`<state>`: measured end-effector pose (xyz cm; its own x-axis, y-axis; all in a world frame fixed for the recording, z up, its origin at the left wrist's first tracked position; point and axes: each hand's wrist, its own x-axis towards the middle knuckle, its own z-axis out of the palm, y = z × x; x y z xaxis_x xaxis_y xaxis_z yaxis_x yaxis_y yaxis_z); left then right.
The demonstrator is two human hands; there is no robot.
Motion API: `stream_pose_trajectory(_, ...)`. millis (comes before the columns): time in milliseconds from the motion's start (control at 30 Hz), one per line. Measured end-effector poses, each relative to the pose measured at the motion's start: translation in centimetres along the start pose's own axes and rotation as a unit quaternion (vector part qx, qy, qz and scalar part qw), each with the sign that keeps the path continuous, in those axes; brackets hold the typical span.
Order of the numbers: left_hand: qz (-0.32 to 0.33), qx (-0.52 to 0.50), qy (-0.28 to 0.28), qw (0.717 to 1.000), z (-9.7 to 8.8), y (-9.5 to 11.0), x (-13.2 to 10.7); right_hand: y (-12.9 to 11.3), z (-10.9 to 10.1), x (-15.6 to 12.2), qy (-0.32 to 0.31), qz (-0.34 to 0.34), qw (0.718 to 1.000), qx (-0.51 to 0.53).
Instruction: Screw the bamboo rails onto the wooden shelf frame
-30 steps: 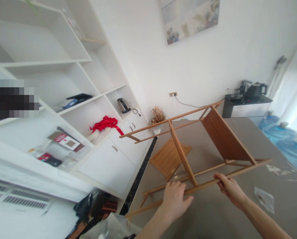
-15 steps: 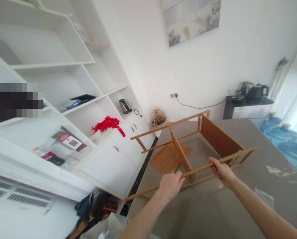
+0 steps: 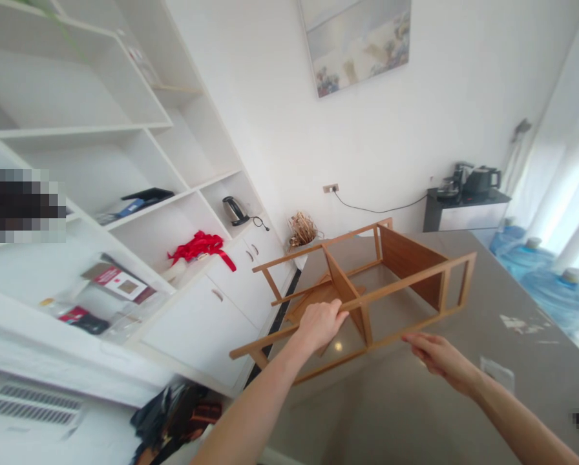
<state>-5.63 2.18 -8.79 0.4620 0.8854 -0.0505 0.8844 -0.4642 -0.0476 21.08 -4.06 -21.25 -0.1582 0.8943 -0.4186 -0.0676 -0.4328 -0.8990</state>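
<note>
A wooden shelf rack (image 3: 413, 279), with slim side frames and two cross boards, lies on its side on the grey table (image 3: 381, 413). My left hand (image 3: 320, 324) is closed round its upper near rail, left of the middle board. Lower and to the right is my right hand (image 3: 442, 361), its fingers held together and their tips at the lower near rail. The rail hides part of that contact. A loose wooden board (image 3: 309, 302) lies flat behind the rack, partly covered by its frame.
A small clear plastic bag (image 3: 497, 373) lies right of my right hand. White shelving (image 3: 173, 297) stands on the left, holding an electric kettle (image 3: 234, 210) and red ribbon (image 3: 200, 247). Blue water jugs (image 3: 561, 290) stand beyond the table's right edge. A pixelated person is at far left.
The rack has tipped so its near side shows more upright, and its right end sits lower. My right hand has left the upper rail and moved down to the lower one.
</note>
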Motion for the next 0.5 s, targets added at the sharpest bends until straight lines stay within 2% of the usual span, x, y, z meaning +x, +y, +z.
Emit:
stream_pose_trajectory(133,-0.003,-0.006,0.016,1.0,-2.5,-0.9,1.0,3.1,0.4,-0.4,0.007,0.034,0.999,-0.018)
stream_pose_trajectory(233,-0.006,-0.017,0.025,1.0,-4.7,-1.8,1.4,4.1,0.8,-0.5,0.009,0.04,0.999,-0.002)
stream_pose_trajectory(333,-0.003,-0.034,0.031,0.999,-6.8,-2.5,1.7,3.2,1.2,-0.9,-0.003,0.02,0.998,0.053)
stream_pose_trajectory(500,0.021,-0.075,0.034,0.996,-10.3,-3.2,2.2,-0.8,2.1,-1.9,0.017,-0.073,0.986,0.152)
